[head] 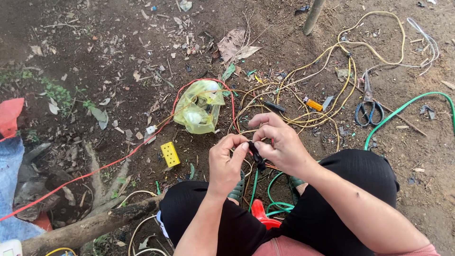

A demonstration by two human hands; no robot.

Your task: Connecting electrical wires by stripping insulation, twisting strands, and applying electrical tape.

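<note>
My left hand [226, 163] and my right hand [279, 142] meet above the dirt ground, between my knees in black trousers. Both pinch a small black piece, likely black tape on a wire joint [256, 155], with the fingertips of each hand closed on it. A green wire [254, 189] hangs down from that joint toward a red object [261, 213] under my legs. A tangle of yellow wires [303, 102] lies on the soil just beyond my hands.
A yellow plastic bag [199, 106] and a yellow socket block [170, 154] lie to the left. Black-handled scissors [368, 109], an orange tool [313, 104], a green hose [407, 106], a red wire [109, 163] and a log [95, 225] surround me.
</note>
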